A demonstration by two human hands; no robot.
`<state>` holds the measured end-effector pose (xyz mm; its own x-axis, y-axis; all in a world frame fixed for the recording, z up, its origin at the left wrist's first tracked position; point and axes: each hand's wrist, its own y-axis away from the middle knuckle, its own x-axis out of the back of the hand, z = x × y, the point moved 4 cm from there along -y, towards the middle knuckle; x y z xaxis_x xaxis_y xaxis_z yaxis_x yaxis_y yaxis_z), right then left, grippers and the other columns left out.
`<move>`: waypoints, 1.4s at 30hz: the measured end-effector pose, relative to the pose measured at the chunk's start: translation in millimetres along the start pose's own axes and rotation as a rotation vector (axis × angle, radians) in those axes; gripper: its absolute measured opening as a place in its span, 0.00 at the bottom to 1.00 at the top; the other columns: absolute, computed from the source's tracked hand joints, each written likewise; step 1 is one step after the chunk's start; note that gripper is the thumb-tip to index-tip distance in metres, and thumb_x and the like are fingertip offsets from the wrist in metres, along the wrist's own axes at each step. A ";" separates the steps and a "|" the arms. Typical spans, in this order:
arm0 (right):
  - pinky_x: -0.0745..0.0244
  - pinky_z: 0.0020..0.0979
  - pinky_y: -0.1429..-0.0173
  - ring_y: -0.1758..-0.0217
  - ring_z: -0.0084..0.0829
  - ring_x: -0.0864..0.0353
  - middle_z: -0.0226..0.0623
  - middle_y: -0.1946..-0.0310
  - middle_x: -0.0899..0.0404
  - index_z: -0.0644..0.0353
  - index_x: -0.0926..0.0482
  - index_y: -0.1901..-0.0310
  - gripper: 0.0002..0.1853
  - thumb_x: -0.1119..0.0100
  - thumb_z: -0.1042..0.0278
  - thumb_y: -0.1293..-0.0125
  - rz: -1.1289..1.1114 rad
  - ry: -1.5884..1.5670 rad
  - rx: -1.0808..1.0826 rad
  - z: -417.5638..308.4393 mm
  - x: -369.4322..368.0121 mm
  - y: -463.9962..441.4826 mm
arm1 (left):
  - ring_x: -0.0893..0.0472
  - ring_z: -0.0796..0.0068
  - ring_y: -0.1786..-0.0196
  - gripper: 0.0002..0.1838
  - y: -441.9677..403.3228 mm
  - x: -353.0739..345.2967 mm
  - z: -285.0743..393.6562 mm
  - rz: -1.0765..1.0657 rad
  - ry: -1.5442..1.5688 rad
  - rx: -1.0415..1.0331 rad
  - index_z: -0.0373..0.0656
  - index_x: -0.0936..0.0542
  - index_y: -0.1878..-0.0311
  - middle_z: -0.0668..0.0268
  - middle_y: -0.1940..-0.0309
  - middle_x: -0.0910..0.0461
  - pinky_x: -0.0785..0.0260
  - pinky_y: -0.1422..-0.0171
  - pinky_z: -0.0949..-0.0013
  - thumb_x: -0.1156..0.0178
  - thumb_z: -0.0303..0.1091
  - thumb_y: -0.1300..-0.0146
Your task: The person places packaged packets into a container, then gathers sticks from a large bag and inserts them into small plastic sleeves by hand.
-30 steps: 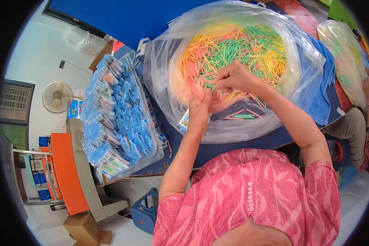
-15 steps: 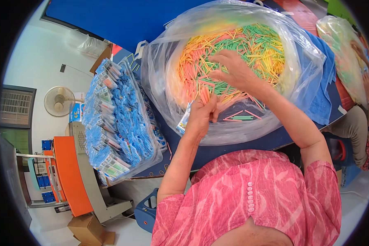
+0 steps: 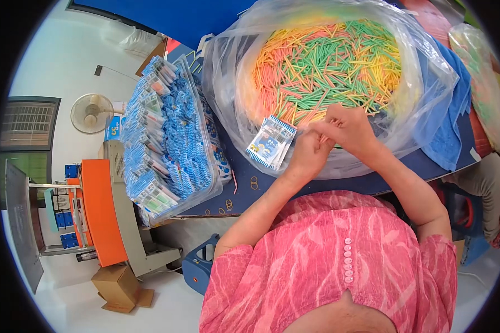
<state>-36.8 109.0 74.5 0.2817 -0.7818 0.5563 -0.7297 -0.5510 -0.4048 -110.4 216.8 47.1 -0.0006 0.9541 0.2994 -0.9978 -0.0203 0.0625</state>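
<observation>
Near the worktop's (image 3: 243,198) front edge, left hand (image 3: 308,155) and right hand (image 3: 354,130) curl together; can't tell what's held. Sticks (image 3: 328,66) look light, stiff, snappy: pinch middles.

Pink, green and yellow sticks (image 3: 328,72) lie jumbled in a clear bag (image 3: 222,83), blue-edged packets (image 3: 270,143) overlapping beside them.
</observation>
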 end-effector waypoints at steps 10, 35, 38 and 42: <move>0.31 0.33 0.78 0.80 0.31 0.21 0.34 0.83 0.25 0.59 0.30 0.76 0.12 0.39 0.69 0.38 -0.064 -0.107 0.008 30.1 5.4 -0.6 | 0.25 0.55 0.54 0.27 41.3 97.0 2.9 0.476 -1.096 -0.106 0.39 0.24 0.53 0.61 0.60 0.21 0.37 0.51 0.56 0.24 0.40 0.54; 0.31 0.39 0.78 0.80 0.39 0.22 0.38 0.84 0.27 0.57 0.30 0.74 0.10 0.39 0.69 0.40 0.029 0.267 0.301 26.9 9.6 1.7 | 0.24 0.70 0.60 0.05 40.6 115.0 -0.6 0.660 -1.208 -0.424 0.48 0.19 0.66 0.75 0.69 0.19 0.45 0.50 0.63 0.32 0.34 0.44; 0.31 0.40 0.78 0.80 0.39 0.22 0.38 0.84 0.27 0.57 0.30 0.74 0.10 0.39 0.69 0.39 0.037 0.276 0.315 27.3 9.3 1.1 | 0.23 0.70 0.61 0.07 40.0 121.4 -11.2 0.684 -1.048 -0.307 0.47 0.19 0.66 0.74 0.68 0.19 0.45 0.49 0.63 0.31 0.34 0.45; 0.29 0.37 0.77 0.80 0.36 0.21 0.35 0.86 0.27 0.55 0.31 0.73 0.09 0.40 0.67 0.40 0.038 0.302 0.342 23.4 10.7 2.2 | 0.23 0.69 0.63 0.09 40.7 121.5 -12.1 0.598 -0.794 -0.121 0.46 0.18 0.66 0.72 0.70 0.19 0.45 0.49 0.64 0.29 0.36 0.47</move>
<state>-20.8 92.6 62.6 0.0272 -0.7113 0.7023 -0.4743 -0.6276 -0.6174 -151.9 335.5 74.5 -0.5049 0.3200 0.8017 -0.8477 -0.3590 -0.3906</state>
